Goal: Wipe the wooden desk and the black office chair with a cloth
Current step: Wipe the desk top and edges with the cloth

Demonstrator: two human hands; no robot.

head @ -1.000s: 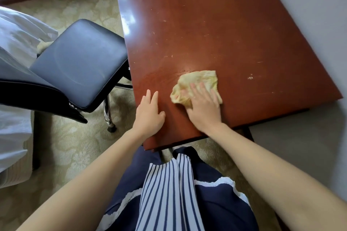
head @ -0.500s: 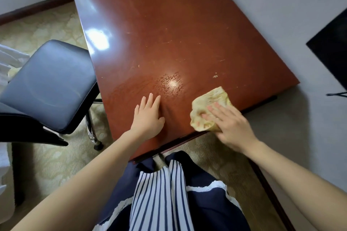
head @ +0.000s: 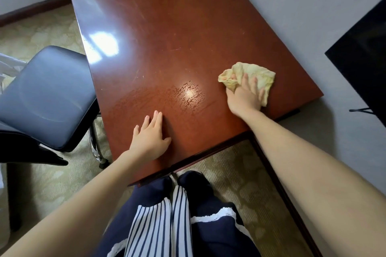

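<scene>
Pressing cloth [head: 262,74], long axis crosswise, on desk [head: 167,27]: right hand [head: 244,98] splayed, left hand [head: 149,142] flat

Head view: single wide-angle camera, worn high, facing forward and down, close above desk [head: 177,33] near edge.

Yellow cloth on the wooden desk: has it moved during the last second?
Yes. The crumpled yellow cloth, under the right hand, has slid rightward across the reddish-brown wooden desk, away from the left hand and nearly to the desk's right edge.
</scene>
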